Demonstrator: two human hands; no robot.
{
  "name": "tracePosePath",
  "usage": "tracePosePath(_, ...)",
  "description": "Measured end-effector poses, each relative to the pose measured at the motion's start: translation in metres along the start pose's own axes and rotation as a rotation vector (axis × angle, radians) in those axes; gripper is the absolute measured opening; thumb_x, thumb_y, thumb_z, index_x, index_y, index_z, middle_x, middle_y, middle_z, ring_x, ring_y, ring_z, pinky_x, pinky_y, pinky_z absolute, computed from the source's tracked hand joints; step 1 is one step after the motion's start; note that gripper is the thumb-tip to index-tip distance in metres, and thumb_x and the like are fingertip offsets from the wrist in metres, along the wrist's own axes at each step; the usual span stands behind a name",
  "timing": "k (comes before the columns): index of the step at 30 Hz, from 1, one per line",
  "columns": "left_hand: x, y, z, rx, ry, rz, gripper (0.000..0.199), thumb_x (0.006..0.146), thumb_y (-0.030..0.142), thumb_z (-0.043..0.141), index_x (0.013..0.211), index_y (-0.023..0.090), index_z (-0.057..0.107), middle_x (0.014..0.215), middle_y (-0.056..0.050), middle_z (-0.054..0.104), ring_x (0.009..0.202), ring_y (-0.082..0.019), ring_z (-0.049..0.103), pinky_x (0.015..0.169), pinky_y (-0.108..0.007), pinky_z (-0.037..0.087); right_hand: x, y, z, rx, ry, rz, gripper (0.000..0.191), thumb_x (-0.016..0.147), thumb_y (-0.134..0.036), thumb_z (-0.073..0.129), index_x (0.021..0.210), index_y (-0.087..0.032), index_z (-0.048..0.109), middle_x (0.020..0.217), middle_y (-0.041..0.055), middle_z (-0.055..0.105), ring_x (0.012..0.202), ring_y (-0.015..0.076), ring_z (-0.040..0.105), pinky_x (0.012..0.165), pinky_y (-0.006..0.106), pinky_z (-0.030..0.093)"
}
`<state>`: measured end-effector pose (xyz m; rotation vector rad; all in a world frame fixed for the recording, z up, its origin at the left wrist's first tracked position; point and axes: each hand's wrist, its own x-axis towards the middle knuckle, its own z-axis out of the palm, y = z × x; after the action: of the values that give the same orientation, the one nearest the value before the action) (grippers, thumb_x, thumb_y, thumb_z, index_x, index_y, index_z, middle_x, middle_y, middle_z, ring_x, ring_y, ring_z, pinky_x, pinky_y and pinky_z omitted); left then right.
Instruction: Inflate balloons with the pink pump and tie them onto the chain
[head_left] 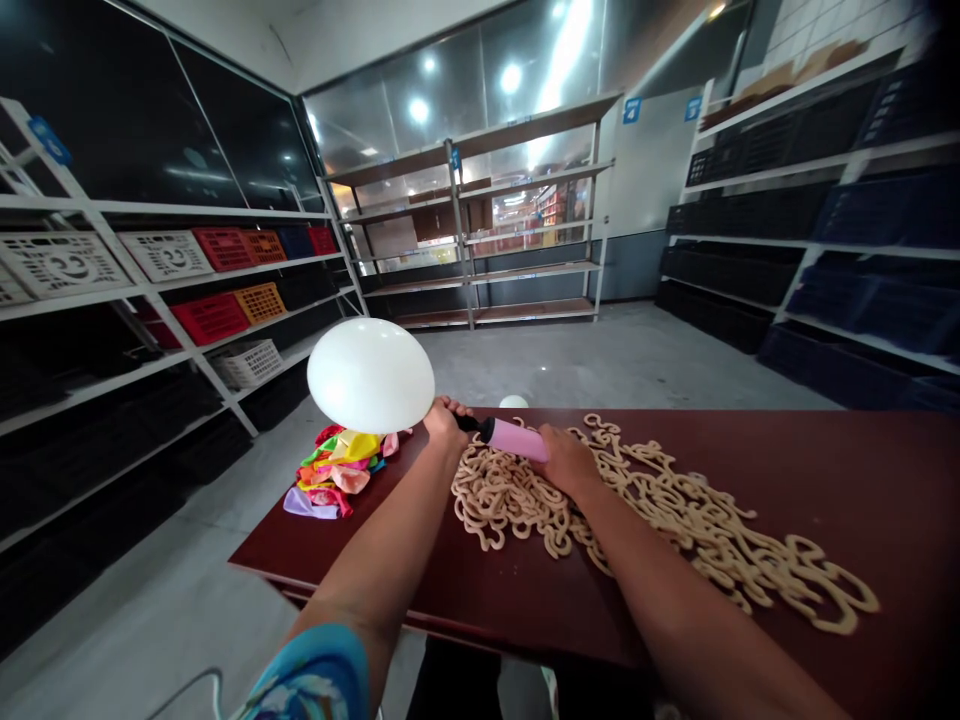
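A white balloon (371,375), inflated, sits at the left end of a hand balloon pump (517,440) with a pink barrel and a black end. My left hand (447,424) is closed around the balloon's neck at the pump's black nozzle end; the neck itself is hidden by the fingers. Wrapped round the right end of the pink barrel is my right hand (568,462). Below the pump spreads a pile of tan, curly, rope-like pieces (517,500). Left of my left forearm lies a heap of uninflated coloured balloons (341,470).
The dark red table (465,600) carries both piles. Another white round thing (514,402) shows beyond its far edge. Shelving with baskets (217,318) stands at left, a metal rack (525,275) at the back, and shelves of dark crates (832,290) at right.
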<state>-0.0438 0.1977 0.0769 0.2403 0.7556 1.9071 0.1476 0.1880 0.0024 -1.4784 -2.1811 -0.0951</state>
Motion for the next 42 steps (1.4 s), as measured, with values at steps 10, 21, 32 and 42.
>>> tracePosePath(10,0.016,0.082,-0.001,0.007,0.056,0.08,0.018,0.068,0.005,0.038,0.063,0.02,0.03,0.048,0.007,0.022,0.034,-0.007,0.027,0.041,-0.023,0.028,0.006,0.007,-0.003,0.023,-0.077,0.038,0.029,0.07,-0.028,0.065,0.096,-0.02,0.053,0.094,0.006,0.062,0.09,0.0214,0.056,0.07,0.029,0.035)
tracePosePath(21,0.014,0.046,-0.002,-0.014,0.071,0.055,0.017,0.071,0.006,0.037,0.063,0.019,0.03,0.049,0.007,0.023,0.034,-0.006,0.027,0.041,-0.021,0.027,0.001,0.0,-0.009,-0.067,-0.05,0.004,0.032,0.07,-0.025,0.065,0.098,-0.018,0.052,0.095,0.0076,0.061,0.089,0.0223,0.056,0.072,0.03,0.036)
tracePosePath(32,-0.01,-0.005,0.007,-0.064,0.022,-0.022,0.017,0.067,0.005,0.039,0.063,0.019,0.03,0.05,0.007,0.026,0.037,-0.006,0.029,0.043,-0.022,0.03,-0.003,-0.018,-0.025,-0.034,0.1,-0.075,0.063,0.078,-0.057,0.055,0.128,-0.021,0.044,0.113,0.0126,0.058,0.103,0.0288,0.052,0.097,0.047,0.023)
tracePosePath(42,-0.031,-0.028,0.013,-0.011,-0.026,-0.135,0.017,0.07,0.005,0.037,0.062,0.019,0.033,0.049,0.005,0.032,0.041,-0.009,0.041,0.051,-0.026,0.04,-0.008,-0.036,-0.035,-0.019,0.111,-0.275,0.04,0.083,-0.035,0.055,0.121,-0.024,0.052,0.12,0.0079,0.054,0.1,0.0236,0.05,0.085,0.034,0.035)
